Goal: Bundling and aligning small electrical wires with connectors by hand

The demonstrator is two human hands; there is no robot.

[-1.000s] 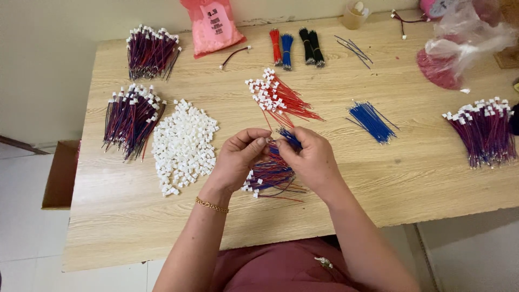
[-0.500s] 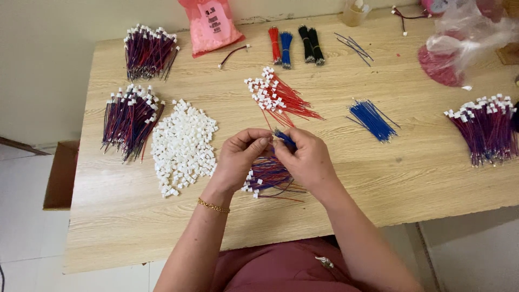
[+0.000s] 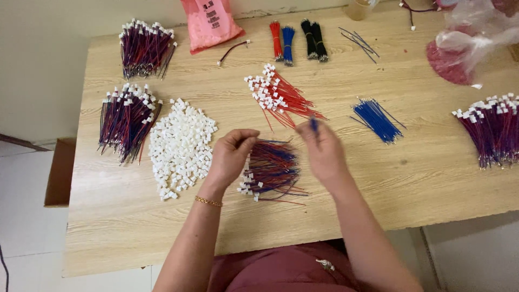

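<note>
Now the left hand hovers with its fingers curled in, fingertips drawn together over the left edge of a small heap of red and blue wires with white plugs; whether it pinches anything I cannot tell. Just to its right, the right hand is lifted a little and pinches a blue wire between thumb and fingertips, the wire sticking up past the fingers. That heap lies on the wooden table between the two hands, touching neither clearly. Left of the left hand, close by, spreads a pile of loose white plugs, and further left a bundle of dark wires with white ends. Beyond the hands, away from the person, lies a fan of red wires tipped with white plugs. Right of the right hand sits a loose bunch of blue wires, and well off at the right edge of the table another thick bundle of purple wires. A thin gold bracelet circles the left wrist.
</note>
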